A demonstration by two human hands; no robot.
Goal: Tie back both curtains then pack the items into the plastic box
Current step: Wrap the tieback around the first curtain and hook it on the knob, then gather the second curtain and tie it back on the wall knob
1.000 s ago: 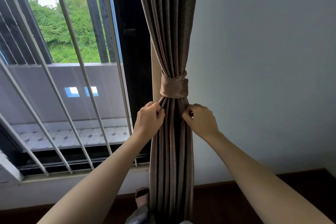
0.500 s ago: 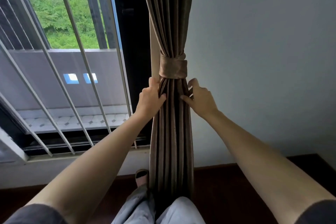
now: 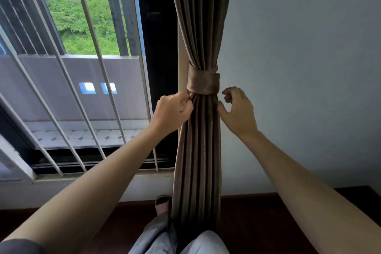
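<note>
A brown curtain (image 3: 199,150) hangs gathered in tight pleats in the middle of the view, beside the window. A matching fabric tieback (image 3: 203,82) is wrapped around it at mid height. My left hand (image 3: 173,110) pinches the pleats at the curtain's left edge, just under the tieback. My right hand (image 3: 237,109) hovers at the curtain's right edge with curled fingers spread and nothing in them; only the thumb tip is near the fabric. No plastic box or items are in view.
A window with white slanted bars (image 3: 99,68) fills the left side, above a white sill (image 3: 82,177). A plain grey wall (image 3: 309,68) is on the right. Dark wooden floor (image 3: 247,222) lies below, with my legs and one sandalled foot (image 3: 161,204) at the curtain's base.
My right hand has let go of the pleats and opened beside the curtain. My left hand has gone from a flat hold to a pinch under the tieback. The camera shifted slightly.
</note>
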